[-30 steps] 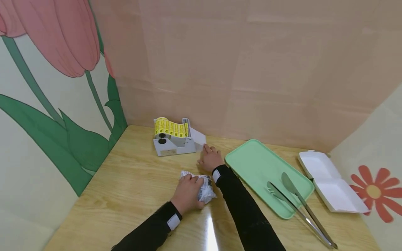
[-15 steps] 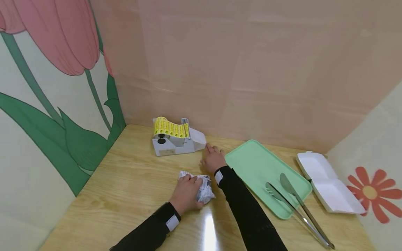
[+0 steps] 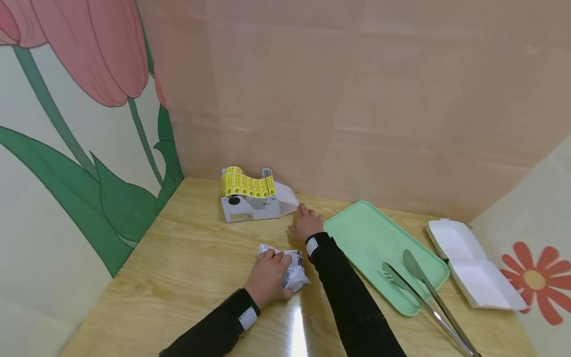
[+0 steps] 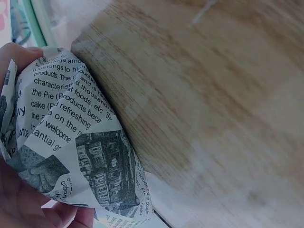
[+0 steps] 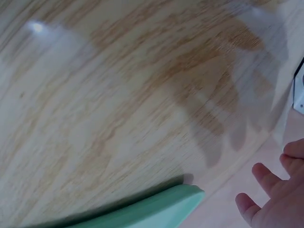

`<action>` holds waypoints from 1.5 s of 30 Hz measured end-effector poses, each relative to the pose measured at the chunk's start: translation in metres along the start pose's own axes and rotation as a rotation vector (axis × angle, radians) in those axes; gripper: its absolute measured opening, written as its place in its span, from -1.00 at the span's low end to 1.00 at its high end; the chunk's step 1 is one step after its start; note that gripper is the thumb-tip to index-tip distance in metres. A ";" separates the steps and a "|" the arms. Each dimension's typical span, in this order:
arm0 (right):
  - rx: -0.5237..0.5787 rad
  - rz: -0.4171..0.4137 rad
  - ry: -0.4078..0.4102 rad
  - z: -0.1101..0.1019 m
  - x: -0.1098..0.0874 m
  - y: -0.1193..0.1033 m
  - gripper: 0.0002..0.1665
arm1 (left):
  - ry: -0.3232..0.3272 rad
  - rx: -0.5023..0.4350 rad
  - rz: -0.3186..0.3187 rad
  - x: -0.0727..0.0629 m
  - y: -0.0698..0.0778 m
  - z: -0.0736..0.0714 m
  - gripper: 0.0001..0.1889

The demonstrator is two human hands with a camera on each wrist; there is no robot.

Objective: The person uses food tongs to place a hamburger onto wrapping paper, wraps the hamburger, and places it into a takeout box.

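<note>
My left hand [image 3: 267, 276] grips a small packet [image 3: 294, 273] wrapped in newsprint paper on the wooden table. In the left wrist view, thumb and fingers curl round the packet [image 4: 80, 123], whose printed text and building picture face the camera; what is inside is hidden. Farther back, my right hand [image 3: 307, 224] pinches the free end of a white paper strip [image 3: 286, 198]. This strip comes out of the right side of a label dispenser [image 3: 252, 210], which carries a roll of yellow labels [image 3: 243, 183]. The right wrist view shows the other fingers of my right hand [image 5: 280, 194] spread.
Right of my right arm lies a mint-green tray [image 3: 361, 228]. Metal serving tongs [image 3: 424, 292] rest across its near corner, their handle end over the table. Beyond it, an open white takeaway box [image 3: 477, 275] stands by the right wall. A brown-pink wall backs the table [image 3: 178, 277].
My right hand has drawn the strip slightly to the right, and the yellow labels have shifted over the roll. My left hand keeps its grip on the packet. The head view has shifted slightly.
</note>
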State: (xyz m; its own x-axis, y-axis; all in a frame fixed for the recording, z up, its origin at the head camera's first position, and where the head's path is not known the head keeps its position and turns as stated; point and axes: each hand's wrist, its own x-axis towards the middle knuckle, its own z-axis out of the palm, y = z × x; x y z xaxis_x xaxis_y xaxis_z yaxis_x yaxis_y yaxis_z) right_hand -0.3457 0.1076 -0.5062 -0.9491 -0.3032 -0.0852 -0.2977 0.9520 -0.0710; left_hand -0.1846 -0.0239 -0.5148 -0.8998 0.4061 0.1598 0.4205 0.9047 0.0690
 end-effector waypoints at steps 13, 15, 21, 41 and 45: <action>0.589 -0.160 -0.132 -0.011 0.012 -0.021 -0.24 | 0.046 0.012 0.008 0.001 0.000 0.003 -0.25; 0.669 -0.134 -0.172 -0.014 0.011 -0.022 -0.23 | 0.044 0.010 0.011 0.001 0.000 0.002 -0.26; 0.633 -0.189 -0.176 -0.022 0.005 -0.024 -0.31 | 0.053 0.026 0.009 0.004 -0.001 0.004 -0.25; 0.749 0.110 0.130 -0.053 -0.001 -0.058 -0.67 | 0.075 0.019 0.003 0.001 0.002 0.007 -0.12; 0.800 0.117 0.094 -0.053 0.003 -0.058 -0.73 | 0.065 0.009 0.001 0.001 0.001 0.007 -0.11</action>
State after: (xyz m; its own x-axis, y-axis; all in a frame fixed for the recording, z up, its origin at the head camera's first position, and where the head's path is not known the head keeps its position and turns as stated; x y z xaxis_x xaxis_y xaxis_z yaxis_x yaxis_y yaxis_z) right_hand -0.3368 0.0542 -0.4502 -0.9847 -0.1653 -0.0545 -0.0668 0.6480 -0.7587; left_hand -0.1862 -0.0212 -0.5216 -0.8898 0.3978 0.2238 0.4199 0.9055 0.0602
